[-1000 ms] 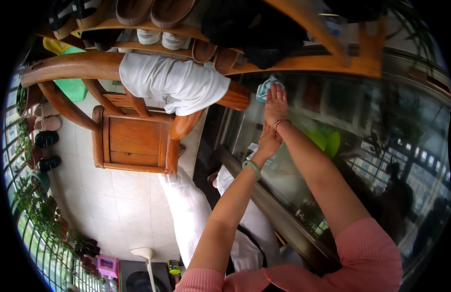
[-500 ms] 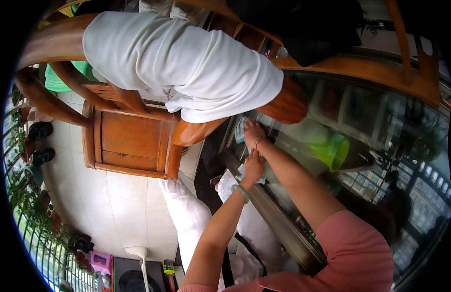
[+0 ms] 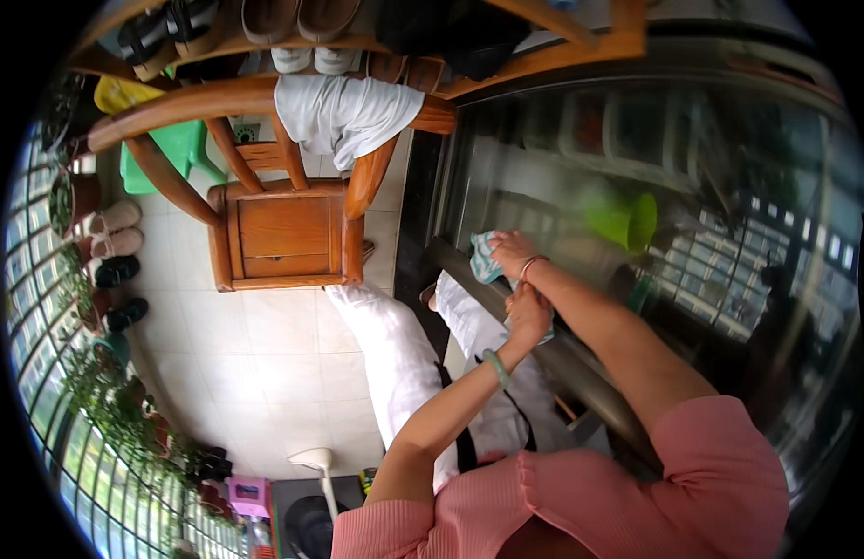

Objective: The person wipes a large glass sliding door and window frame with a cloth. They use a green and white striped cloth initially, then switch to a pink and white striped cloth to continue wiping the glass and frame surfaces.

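While pressed on glass, cloth [image 3: 483,258]: pale teal rag, bunched, under right hand against the glass pane just above the dark sill.
Right hand [image 3: 512,252]: fingers spread narrow and flat on the cloth, thin bangle on wrist.
Left hand [image 3: 530,315]: curled around right forearm just below the wrist; fingers closed on it, green bracelet on wrist.
Surface: glass pane [image 3: 656,186], dark, reflective; grid lines and a green blur show in it. Dark sill [image 3: 562,359] runs diagonally under the arms.
Room: pale tiled floor [image 3: 264,363], wooden chair [image 3: 283,224] with white garment [image 3: 343,112] draped on its back, shoes on wooden shelf [image 3: 292,42], potted plants [image 3: 96,391] along left railing.
Hidden: most of cloth covered by hand; reflections too blurred to read; left fingertips not visible.
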Available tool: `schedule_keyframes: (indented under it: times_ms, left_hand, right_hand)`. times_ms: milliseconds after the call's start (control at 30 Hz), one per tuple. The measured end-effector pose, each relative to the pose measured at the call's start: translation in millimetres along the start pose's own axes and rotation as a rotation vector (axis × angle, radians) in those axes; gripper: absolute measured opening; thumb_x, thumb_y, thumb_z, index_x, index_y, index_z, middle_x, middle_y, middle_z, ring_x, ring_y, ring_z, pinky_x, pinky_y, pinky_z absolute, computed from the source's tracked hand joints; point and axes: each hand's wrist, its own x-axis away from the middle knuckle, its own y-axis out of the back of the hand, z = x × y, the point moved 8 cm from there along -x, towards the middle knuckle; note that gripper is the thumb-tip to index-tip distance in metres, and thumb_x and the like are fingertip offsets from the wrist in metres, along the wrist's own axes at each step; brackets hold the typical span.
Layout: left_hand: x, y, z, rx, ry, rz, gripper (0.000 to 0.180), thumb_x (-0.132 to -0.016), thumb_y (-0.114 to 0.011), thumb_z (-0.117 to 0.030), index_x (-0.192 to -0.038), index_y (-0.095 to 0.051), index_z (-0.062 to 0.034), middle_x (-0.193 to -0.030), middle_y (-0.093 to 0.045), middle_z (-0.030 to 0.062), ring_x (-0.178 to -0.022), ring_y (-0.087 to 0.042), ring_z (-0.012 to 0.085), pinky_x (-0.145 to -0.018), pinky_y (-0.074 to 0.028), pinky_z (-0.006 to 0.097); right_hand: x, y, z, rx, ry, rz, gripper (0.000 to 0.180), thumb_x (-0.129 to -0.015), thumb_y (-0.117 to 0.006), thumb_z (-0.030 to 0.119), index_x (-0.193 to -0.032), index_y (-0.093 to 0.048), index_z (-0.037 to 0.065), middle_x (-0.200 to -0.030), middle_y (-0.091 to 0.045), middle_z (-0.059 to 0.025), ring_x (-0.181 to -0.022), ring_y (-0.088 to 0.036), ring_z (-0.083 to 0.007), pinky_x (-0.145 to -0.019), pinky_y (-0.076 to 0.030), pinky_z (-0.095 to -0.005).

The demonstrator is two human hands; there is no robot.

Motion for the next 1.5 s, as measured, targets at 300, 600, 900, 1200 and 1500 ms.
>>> schedule_keyframes:
  times_ms: [300, 600, 900, 1200, 1500]
  left_hand:
    - [104, 28, -158, 0.221, -0.266, 0.256, 0.033, -0.088, -0.062, -0.024, -0.109, -0.063, 0.0009, -0.113, -0.062, 0.0254, -0.110, -0.057, 0.0400, -0.091, -0.044, 0.051]
    - [197, 23, -360, 0.501, -0.991, 0.372, 0.045, -0.085, -0.064, -0.004, -0.127, -0.050, 0.0004, -0.131, -0.050, 0.0198, -0.120, -0.046, 0.0331, -0.104, -0.036, 0.043]
    - [421, 89, -469, 0.370, -1.884, 0.497, 0.037, -0.074, -0.063, 0.003, -0.111, -0.065, -0.0028, -0.116, -0.062, 0.0178, -0.116, -0.048, 0.0392, -0.097, -0.036, 0.047]
    - [399, 44, -375, -0.236, -2.159, 0.117, 0.025, -0.073, -0.072, -0.009, -0.096, -0.071, -0.0171, -0.135, -0.059, 0.0040, -0.124, -0.050, 0.0249, -0.092, -0.036, 0.044]
    - [388, 40, -383, -0.338, -2.116, 0.203, 0.042, -0.079, -0.071, -0.002, -0.120, -0.068, -0.0077, -0.144, -0.047, 0.0167, -0.131, -0.040, 0.0389, -0.107, -0.035, 0.051]
  right_hand:
    - [166, 114, -18, -0.045, -0.461, -0.337, 0.020, -0.086, -0.058, 0.013, -0.097, -0.075, 0.013, -0.116, -0.068, -0.0007, -0.127, -0.052, -0.0178, -0.106, -0.038, -0.0387]
    - [478, 337, -23, 0.360, -0.993, -1.084, 0.022, -0.079, -0.062, 0.014, -0.095, -0.077, 0.014, -0.120, -0.064, 0.0022, -0.127, -0.048, -0.0189, -0.107, -0.037, -0.0365]
    - [753, 335, 182, 0.610, -1.234, -1.774, 0.037, -0.073, -0.059, -0.001, -0.108, -0.068, 0.007, -0.101, -0.065, -0.0065, -0.099, -0.058, -0.0245, -0.079, -0.046, -0.0377]
    - [728, 173, 182, 0.366, -1.151, -2.227, 0.033, -0.071, -0.068, 0.003, -0.104, -0.071, 0.004, -0.136, -0.059, -0.0064, -0.129, -0.047, -0.0309, -0.103, -0.040, -0.0414]
    - [728, 186, 169, 0.240, -1.034, -2.308, 0.031, -0.070, -0.070, 0.005, -0.101, -0.073, 0.010, -0.131, -0.063, 0.0020, -0.125, -0.049, -0.0244, -0.102, -0.039, -0.0348]
